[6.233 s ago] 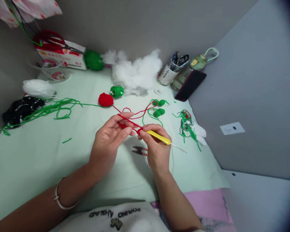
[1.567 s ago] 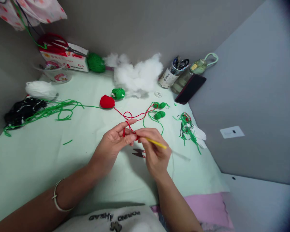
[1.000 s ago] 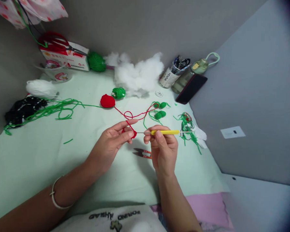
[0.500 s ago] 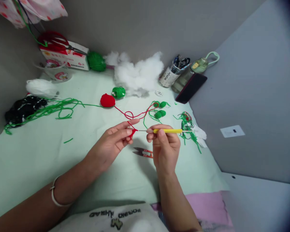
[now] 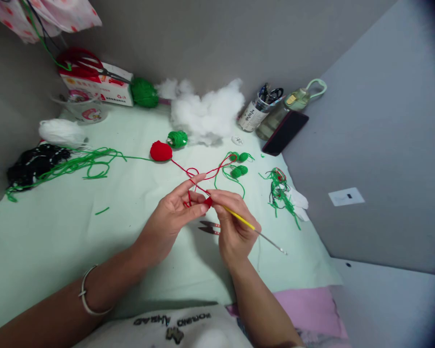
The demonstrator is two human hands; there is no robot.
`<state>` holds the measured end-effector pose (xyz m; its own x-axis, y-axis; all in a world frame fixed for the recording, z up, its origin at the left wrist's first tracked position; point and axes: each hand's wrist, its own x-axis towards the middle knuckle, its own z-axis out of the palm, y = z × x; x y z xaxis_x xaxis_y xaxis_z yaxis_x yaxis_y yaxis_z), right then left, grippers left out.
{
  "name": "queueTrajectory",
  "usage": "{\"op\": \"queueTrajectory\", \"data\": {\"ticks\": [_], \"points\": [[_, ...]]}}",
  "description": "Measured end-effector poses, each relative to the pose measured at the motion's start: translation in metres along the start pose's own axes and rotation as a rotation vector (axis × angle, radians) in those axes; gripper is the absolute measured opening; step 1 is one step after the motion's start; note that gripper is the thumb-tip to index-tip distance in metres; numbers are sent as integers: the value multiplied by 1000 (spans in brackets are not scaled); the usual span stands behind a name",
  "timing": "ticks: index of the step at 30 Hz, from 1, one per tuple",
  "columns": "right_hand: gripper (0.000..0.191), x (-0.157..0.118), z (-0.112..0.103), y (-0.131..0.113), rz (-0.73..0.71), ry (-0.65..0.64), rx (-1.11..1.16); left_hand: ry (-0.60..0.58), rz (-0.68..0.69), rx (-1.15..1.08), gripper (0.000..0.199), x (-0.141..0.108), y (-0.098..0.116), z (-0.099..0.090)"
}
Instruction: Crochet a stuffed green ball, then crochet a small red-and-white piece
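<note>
Between thumb and fingers, my left hand (image 5: pixel 170 212) pinches a small red crocheted piece (image 5: pixel 209 201), and red yarn (image 5: pixel 199 187) runs over its raised index finger. My right hand (image 5: pixel 236 224) grips a crochet hook with a yellow handle (image 5: pixel 242 220), its working tip at the red piece and hidden by the fingers. The hook's other metal end points down to the right. The yarn leads back in loops to a red ball (image 5: pixel 161 151). Orange-handled thread snips (image 5: pixel 209 227) lie partly behind my right hand.
White stuffing (image 5: pixel 210 111), a green ball (image 5: pixel 177 139) and small green pieces (image 5: pixel 239 171) lie beyond my hands. At right are yarn scraps (image 5: pixel 281 191), a phone (image 5: pixel 286 133) and a pen cup (image 5: pixel 253 115); at left, black yarn (image 5: pixel 36 163) and white yarn (image 5: pixel 63 132).
My right hand has moved left against my left fingers, and the hook has swung from level to slanting down to the right. The red piece has shifted slightly right.
</note>
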<state>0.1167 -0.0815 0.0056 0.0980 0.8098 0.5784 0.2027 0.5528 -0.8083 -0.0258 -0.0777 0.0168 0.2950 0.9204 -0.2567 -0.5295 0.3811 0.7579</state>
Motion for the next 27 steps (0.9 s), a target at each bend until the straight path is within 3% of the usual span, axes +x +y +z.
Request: {"op": "queueTrajectory", "data": {"ticks": [7,14,17,20,25,27], "points": [[11,2,-2,8,406,-1,364,26,-23,8,62,-1,2,-1],[16,11,-9,2,452,-85,479,22,-13,50,51,1,3,-5],[17,11,-13,-1,396,-115,419,48,1,75,47,1,3,-7],[17,5,-14,-3,260,-116,217,72,51,107,45,1,3,-7],[32,-2,-14,-1,-225,-190,-191,87,77,148,54,0,5,-3],[39,-2,-13,0,-330,-221,-279,93,64,135,57,0,5,-2]]}}
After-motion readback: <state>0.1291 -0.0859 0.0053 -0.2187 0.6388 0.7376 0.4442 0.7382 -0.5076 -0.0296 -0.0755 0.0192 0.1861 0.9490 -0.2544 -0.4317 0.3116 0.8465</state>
